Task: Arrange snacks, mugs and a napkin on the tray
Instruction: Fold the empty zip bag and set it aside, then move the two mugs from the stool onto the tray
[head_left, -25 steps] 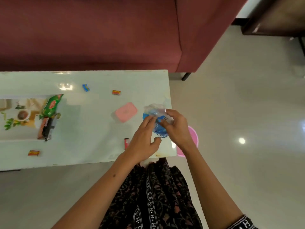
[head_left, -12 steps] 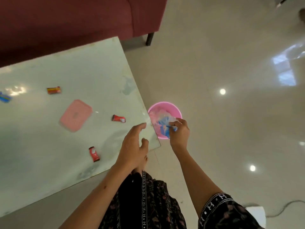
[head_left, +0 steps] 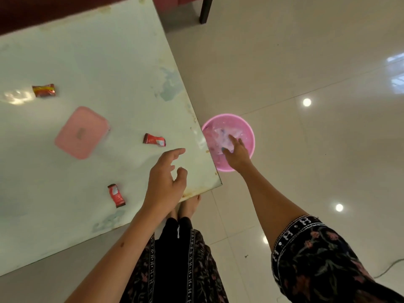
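Since we have only the head view, we go through it bit by bit.

Right hand: our right hand [head_left: 237,153] reaches down into the pink bin [head_left: 249,136] on the floor, just beside the table corner. Its fingers look spread and loose over the clear wrapper [head_left: 220,136] lying inside. We cannot tell if it is pinching anything.

Why the bin is there: we think it sits low by the table so trash can drop straight in.

Left hand: our left hand [head_left: 167,180] hovers above the table [head_left: 87,51] near its edge, fingers curled open, with nothing in it. It looks ready to pick up a snack.

Snacks: three small red packets lie well apart on the table: one far off [head_left: 43,90], one in the middle [head_left: 154,139], one close to us [head_left: 116,195].

Pink lid: a flat pink lid [head_left: 82,132] rests near the middle packet.

Tray, mugs, napkin: we cannot see them here.

How far along: we think the snacks are not yet on the tray.
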Motion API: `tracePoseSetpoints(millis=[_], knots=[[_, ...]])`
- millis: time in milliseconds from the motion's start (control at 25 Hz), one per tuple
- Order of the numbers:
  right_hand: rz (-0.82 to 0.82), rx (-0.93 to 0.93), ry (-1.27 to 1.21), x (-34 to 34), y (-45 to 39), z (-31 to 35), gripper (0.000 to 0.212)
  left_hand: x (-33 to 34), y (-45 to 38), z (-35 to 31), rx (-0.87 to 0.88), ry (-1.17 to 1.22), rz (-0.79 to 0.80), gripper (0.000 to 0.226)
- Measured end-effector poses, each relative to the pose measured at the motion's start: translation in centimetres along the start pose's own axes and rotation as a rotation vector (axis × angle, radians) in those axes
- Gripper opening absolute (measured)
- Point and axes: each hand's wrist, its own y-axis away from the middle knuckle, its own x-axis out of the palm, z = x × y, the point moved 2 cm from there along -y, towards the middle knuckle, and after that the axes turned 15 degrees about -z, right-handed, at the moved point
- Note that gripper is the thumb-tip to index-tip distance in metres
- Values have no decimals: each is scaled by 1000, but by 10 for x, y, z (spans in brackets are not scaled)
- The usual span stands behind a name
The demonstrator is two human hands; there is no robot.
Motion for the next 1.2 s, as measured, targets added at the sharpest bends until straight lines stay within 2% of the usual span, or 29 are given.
tracePoseSetpoints(millis=[200, 320, 520, 720, 920, 1200], knots=[[-264, -16, -215, -41, 39, 41, 46, -22, -9, -12, -29, -43, -94, 41], [-319, -77, -311, -68, 76, 85, 42, -40, -17, -36, -61, -105, -114, 54], [-317, -286, -405, -110, 149, 169, 45, -100, -14, -84, -146, -108, -144, 62], [-302, -483, -461, -133, 221, 230, 46, -180, 17, -107, -194, 51, -328, 58], [-195, -635, -489, -117, 276, 279, 45, -240, 47, -109, -198, 145, -534, 58], [-70, -824, -392, -67, 353, 321, 44, -308, 82, -87, -198, 246, -743, 57]])
